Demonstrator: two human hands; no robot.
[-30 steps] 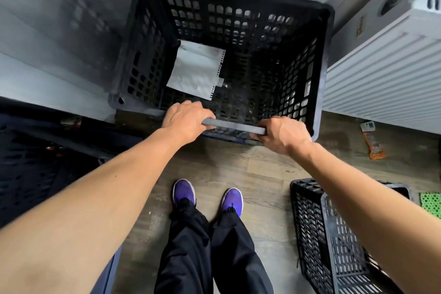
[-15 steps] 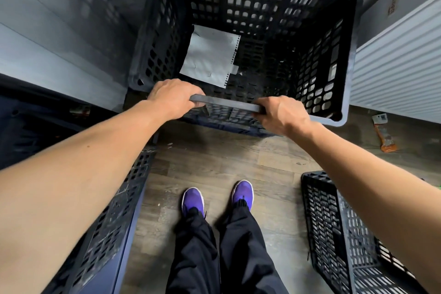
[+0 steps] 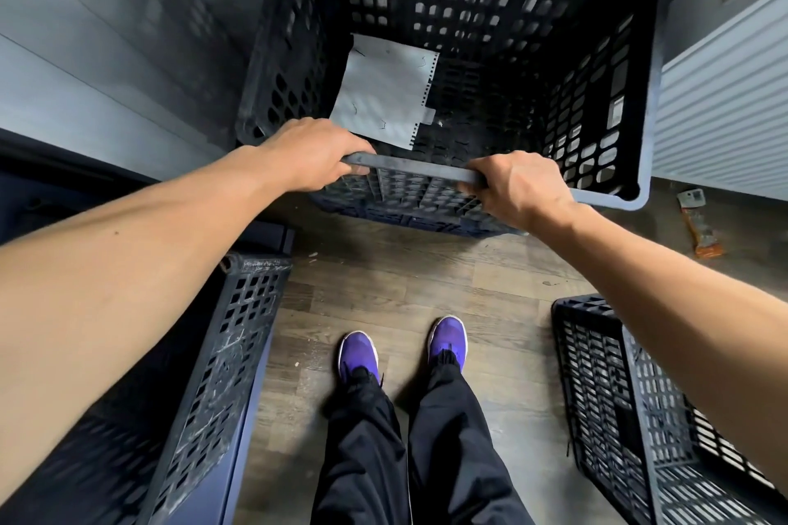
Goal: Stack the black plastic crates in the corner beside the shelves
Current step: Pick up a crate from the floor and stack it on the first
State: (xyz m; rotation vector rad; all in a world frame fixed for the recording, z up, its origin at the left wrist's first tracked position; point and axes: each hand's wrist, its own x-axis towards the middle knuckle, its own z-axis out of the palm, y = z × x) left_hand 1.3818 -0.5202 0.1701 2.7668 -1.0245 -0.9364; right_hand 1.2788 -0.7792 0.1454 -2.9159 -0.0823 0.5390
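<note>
Left hand (image 3: 313,153) and right hand (image 3: 518,188) curl round the near rim of the black plastic crate (image 3: 469,0), which has risen toward the camera, probably mid-lift onto the corner stack.

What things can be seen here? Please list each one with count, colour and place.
held crate: one, black, top centre
left crate: one, black, lower left
right crate: one, black, lower right
paper: one, white, inside the held crate
small object: one, orange and white, on the floor at right
ribbed panel: one, white, upper right
shoes: two, purple, bottom centre
trousers: one, black, bottom centre
left hand: one, grips the held crate's near rim
right hand: one, grips the same rim
</note>
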